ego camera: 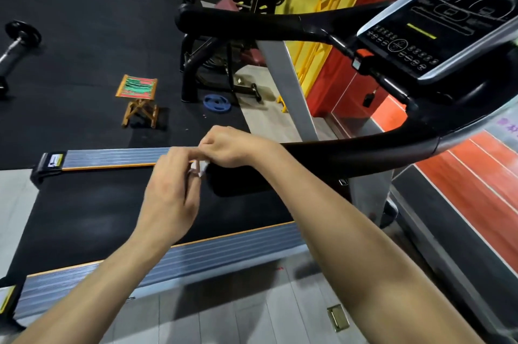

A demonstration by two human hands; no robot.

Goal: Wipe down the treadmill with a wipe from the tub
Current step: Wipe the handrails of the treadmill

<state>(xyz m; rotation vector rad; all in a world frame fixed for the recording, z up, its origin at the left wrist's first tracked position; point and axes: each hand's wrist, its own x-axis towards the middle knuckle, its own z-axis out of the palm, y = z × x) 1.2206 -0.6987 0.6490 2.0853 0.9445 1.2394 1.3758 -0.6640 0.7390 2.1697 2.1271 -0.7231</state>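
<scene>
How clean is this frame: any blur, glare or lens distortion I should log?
Head view: strong wide-angle bending of the treadmill rails; motion blur smears the console at the right edge; both hands and the white wipe are slightly soft; lighting even, no harsh glare.

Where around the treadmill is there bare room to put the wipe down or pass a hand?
Bare: the belt between its two grey side rails, left of the hands; the grey floor beside the near rail. Crowded: where the left hand and right hand pinch the wipe at the handrail; stool and blue plate beyond.
</scene>
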